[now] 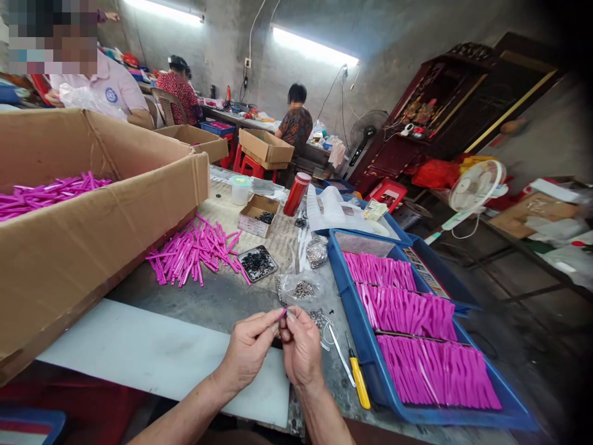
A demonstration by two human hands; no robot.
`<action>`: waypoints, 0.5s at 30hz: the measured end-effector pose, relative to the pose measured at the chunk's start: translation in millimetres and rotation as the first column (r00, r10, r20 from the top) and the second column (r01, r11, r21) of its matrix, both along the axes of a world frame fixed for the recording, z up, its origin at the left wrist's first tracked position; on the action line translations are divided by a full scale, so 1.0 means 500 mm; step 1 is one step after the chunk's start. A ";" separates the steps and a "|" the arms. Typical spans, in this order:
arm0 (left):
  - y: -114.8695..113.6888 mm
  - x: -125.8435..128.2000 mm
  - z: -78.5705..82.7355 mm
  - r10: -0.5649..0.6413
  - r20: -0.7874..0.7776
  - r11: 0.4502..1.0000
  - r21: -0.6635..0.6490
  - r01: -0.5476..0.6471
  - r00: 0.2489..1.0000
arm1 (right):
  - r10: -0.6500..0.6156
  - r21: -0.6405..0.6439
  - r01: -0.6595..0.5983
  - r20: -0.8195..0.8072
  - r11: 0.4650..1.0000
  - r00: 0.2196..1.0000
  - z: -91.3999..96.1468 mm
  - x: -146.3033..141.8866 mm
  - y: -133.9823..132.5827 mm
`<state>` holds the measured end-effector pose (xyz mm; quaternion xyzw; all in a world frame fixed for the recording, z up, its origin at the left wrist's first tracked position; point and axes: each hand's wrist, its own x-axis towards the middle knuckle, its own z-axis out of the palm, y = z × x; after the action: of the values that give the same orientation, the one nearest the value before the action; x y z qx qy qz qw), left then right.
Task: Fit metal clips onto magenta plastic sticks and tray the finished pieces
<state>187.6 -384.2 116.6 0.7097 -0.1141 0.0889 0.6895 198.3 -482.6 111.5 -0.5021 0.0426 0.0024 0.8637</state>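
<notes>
My left hand (pixel 250 349) and my right hand (pixel 302 351) meet above the table's front edge, fingertips pinched together. Between them a small end of a magenta plastic piece (pixel 284 313) shows; the fingers cover the rest. Just beyond lie a clear bag of small metal parts (pixel 303 288) and a square dish of black parts (pixel 257 263). A loose heap of slim magenta plastic pieces (pixel 194 252) is farther left. To the right of my right hand rest a yellow-handled screwdriver (pixel 359 382) and a thin white strip-like tool (pixel 341 355).
A large cardboard box (pixel 106 216) holding magenta pieces stands at left. At right, a blue crate (pixel 370 371) contains rows of magenta pieces. A red flask (pixel 296 194), a small carton (pixel 254 224) and a white tub (pixel 240 190) stand farther back. Several people sit beyond the table.
</notes>
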 end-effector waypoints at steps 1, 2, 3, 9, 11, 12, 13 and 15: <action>-0.001 0.000 -0.001 0.001 0.009 1.000 0.000 -0.001 1.000 | -0.003 -0.024 0.004 0.028 1.000 1.000 -0.004 -0.001 0.000; -0.001 0.001 -0.003 0.000 0.014 1.000 0.001 0.000 1.000 | -0.006 -0.050 0.009 0.059 0.999 0.998 -0.009 -0.002 0.000; -0.002 0.001 -0.005 -0.002 0.014 1.000 0.002 0.002 1.000 | -0.011 -0.078 0.017 0.087 0.997 0.996 -0.014 -0.002 0.000; -0.001 0.001 -0.008 0.005 -0.007 1.000 -0.003 -0.005 1.000 | -0.031 -0.167 0.057 0.156 0.984 0.987 -0.035 -0.002 -0.008; -0.001 0.000 -0.006 0.006 -0.013 1.000 -0.008 -0.007 1.000 | -0.039 -0.202 0.072 0.162 0.977 0.986 -0.039 0.000 -0.012; 0.000 0.000 -0.005 0.004 -0.014 1.000 -0.011 -0.005 1.000 | -0.047 -0.222 0.084 0.167 0.971 0.985 -0.041 0.001 -0.014; 0.000 0.000 -0.005 0.002 -0.017 1.000 -0.013 -0.003 1.000 | -0.053 -0.239 0.094 0.172 0.966 0.984 -0.042 0.002 -0.017; 0.000 0.001 -0.005 -0.001 -0.023 1.000 -0.015 0.000 1.000 | -0.056 -0.261 0.102 0.180 0.960 0.982 -0.043 0.004 -0.021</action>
<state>187.9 -384.3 114.0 0.7055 -0.1055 0.0813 0.6961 200.3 -493.0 89.7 -0.6111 -0.0118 -0.0812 0.7873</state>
